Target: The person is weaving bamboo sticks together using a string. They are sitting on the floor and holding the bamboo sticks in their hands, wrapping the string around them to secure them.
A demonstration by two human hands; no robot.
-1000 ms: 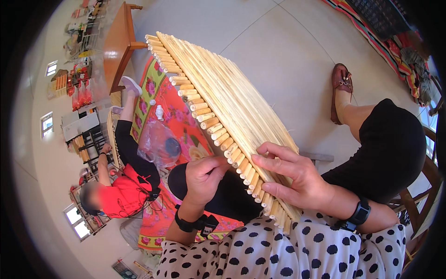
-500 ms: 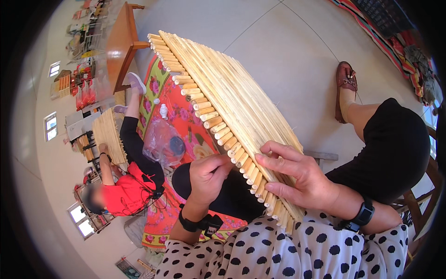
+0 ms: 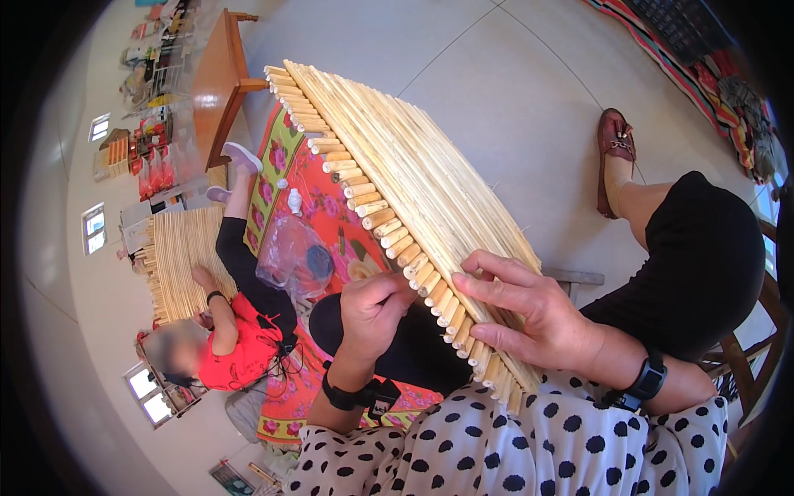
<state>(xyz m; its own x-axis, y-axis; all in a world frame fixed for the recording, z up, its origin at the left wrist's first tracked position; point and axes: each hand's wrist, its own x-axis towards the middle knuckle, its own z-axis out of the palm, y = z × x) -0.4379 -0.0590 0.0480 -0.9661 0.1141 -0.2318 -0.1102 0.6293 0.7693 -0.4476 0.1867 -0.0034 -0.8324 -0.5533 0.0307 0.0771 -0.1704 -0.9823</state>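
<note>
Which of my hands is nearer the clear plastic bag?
Left. Your left hand is right of the plastic bag; your right hand is farther right, on the stick panel.

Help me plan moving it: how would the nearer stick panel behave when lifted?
This stick panel would probably stay stiff, since its sticks cross in layers. It looks fairly light, being made of slender sticks. Protruding stick ends might snag.

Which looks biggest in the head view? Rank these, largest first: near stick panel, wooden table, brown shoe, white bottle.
1. Near stick panel
2. Wooden table
3. Brown shoe
4. White bottle
Nearness to the camera helps the panel look largest.
</note>
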